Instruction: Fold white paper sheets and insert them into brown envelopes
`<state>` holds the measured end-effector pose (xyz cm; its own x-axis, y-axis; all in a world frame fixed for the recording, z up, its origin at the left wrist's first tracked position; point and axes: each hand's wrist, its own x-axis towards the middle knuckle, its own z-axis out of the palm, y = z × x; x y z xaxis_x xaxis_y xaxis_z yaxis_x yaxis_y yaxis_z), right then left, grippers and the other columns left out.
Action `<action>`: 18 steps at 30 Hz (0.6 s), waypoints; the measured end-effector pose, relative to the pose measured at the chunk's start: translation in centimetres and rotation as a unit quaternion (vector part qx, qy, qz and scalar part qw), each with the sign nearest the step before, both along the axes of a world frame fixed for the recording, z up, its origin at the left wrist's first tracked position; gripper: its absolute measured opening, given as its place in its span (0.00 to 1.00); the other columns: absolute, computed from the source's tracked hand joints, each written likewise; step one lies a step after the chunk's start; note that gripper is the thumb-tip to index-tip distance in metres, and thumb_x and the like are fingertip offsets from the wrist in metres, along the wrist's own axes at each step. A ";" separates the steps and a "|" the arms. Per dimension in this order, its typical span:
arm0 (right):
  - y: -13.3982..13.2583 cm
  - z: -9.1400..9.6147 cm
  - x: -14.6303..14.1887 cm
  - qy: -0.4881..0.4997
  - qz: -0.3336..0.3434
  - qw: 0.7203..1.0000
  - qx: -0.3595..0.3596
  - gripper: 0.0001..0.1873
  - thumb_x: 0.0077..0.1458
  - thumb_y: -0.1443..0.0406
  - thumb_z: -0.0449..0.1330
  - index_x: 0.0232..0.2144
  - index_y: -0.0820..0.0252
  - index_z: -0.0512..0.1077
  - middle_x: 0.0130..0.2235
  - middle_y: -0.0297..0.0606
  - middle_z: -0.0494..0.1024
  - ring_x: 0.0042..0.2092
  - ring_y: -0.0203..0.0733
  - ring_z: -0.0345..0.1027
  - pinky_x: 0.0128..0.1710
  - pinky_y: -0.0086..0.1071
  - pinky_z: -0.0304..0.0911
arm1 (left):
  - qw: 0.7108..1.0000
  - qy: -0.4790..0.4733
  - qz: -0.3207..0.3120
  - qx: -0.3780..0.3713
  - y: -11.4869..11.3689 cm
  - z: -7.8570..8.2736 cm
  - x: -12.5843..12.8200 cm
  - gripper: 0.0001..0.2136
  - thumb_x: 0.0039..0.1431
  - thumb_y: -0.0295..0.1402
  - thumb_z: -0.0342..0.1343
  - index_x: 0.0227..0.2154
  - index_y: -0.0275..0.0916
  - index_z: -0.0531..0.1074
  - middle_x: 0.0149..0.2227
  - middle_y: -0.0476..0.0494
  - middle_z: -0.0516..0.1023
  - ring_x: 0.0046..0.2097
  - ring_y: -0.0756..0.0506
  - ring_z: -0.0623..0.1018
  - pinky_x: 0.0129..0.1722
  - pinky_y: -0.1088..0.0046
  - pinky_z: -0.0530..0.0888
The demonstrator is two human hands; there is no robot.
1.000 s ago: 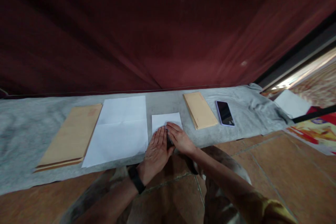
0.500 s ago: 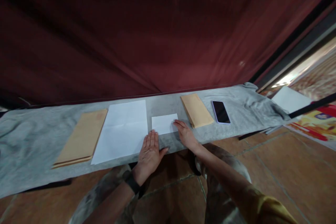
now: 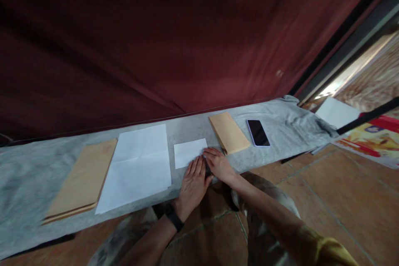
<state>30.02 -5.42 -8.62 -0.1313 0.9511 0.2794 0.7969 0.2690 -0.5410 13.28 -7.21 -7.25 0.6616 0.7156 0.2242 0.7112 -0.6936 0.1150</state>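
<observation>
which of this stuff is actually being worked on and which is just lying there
In use: small folded paper, touched by left hand and right hand.
Lying about: large white sheets, left envelope stack, right envelope stack, phone, grey cloth.

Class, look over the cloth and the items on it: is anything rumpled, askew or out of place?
The grey cloth is rumpled into folds at its right end, beyond the phone; everything else lies flat.

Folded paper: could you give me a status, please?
Left hand, right hand open, flat. Both at folded paper, near-right corner. Brown envelopes close by.
</observation>
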 end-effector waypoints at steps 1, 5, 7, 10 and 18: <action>-0.1 0.1 0.1 -0.008 -0.001 1.000 -0.003 0.19 0.63 0.73 0.54 0.53 0.57 0.76 0.58 0.45 0.76 0.61 0.44 0.69 0.65 0.46 0.61 | 1.000 0.005 0.001 -0.002 0.0 -0.3 0.0 0.28 0.68 0.39 0.47 0.66 0.29 0.59 0.67 0.26 0.64 0.69 0.36 0.63 0.68 0.50 0.61; 0.1 0.3 0.1 -0.032 -0.016 0.999 -0.016 0.20 0.66 0.69 0.53 0.57 0.60 0.73 0.61 0.46 0.74 0.63 0.45 0.66 0.66 0.45 0.59 | 0.999 0.032 0.000 -0.006 0.0 -0.5 -0.1 0.28 0.68 0.43 0.47 0.64 0.29 0.63 0.66 0.27 0.66 0.69 0.35 0.63 0.67 0.51 0.61; 0.7 0.4 -0.1 -0.036 -0.025 0.999 -0.019 0.20 0.67 0.66 0.52 0.58 0.63 0.72 0.61 0.48 0.73 0.64 0.46 0.65 0.66 0.45 0.58 | 0.999 0.046 0.004 -0.011 0.2 -0.3 0.0 0.28 0.69 0.44 0.47 0.63 0.29 0.64 0.65 0.28 0.67 0.68 0.35 0.64 0.67 0.51 0.61; 1.7 0.5 -0.3 -0.040 -0.035 0.998 -0.018 0.21 0.69 0.65 0.50 0.58 0.66 0.72 0.61 0.50 0.72 0.64 0.46 0.64 0.67 0.44 0.57 | 0.998 0.053 0.001 -0.020 0.3 0.0 0.2 0.27 0.69 0.44 0.48 0.62 0.30 0.66 0.65 0.28 0.68 0.67 0.34 0.65 0.66 0.51 0.61; 3.9 0.8 -0.2 -0.055 -0.040 0.997 -0.027 0.23 0.71 0.64 0.46 0.58 0.68 0.71 0.62 0.52 0.72 0.66 0.47 0.61 0.67 0.45 0.56 | 0.999 0.034 -0.001 -0.019 0.5 0.1 0.8 0.25 0.67 0.45 0.51 0.60 0.35 0.68 0.64 0.33 0.70 0.65 0.32 0.68 0.62 0.50 0.65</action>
